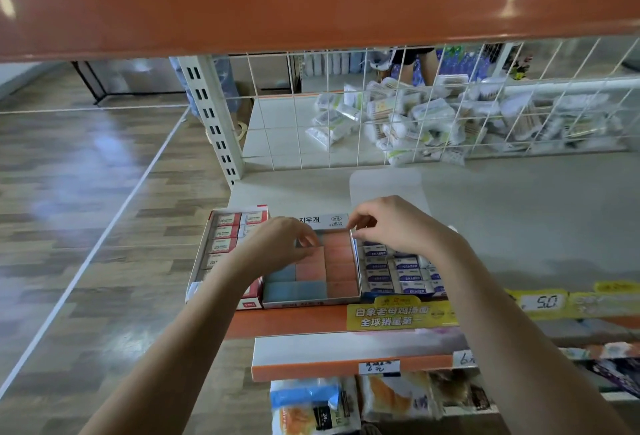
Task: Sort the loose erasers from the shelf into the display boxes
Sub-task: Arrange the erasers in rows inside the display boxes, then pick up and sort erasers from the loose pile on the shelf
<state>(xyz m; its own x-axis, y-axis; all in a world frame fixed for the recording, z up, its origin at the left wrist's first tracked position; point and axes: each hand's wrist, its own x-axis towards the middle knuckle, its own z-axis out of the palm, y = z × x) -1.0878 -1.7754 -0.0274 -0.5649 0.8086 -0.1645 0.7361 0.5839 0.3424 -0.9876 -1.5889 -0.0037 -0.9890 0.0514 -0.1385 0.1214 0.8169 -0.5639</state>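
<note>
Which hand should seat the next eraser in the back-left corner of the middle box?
Left, probably. The left hand already has its fingers over that corner of the middle box; the right hand is at its back-right corner.

Pink erasers (337, 263), blue erasers (294, 290); orange shelf edge (287, 322).

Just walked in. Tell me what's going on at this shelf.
A person is filling eraser boxes at the shelf edge. Both hands work over the middle box, packed with pink and blue erasers: the left hand rests its fingers on the back rows, and the right hand pinches at the back right corner. What it pinches is too small to tell. A red box of sleeved erasers sits to the left, a box of blue-labelled erasers to the right.
</note>
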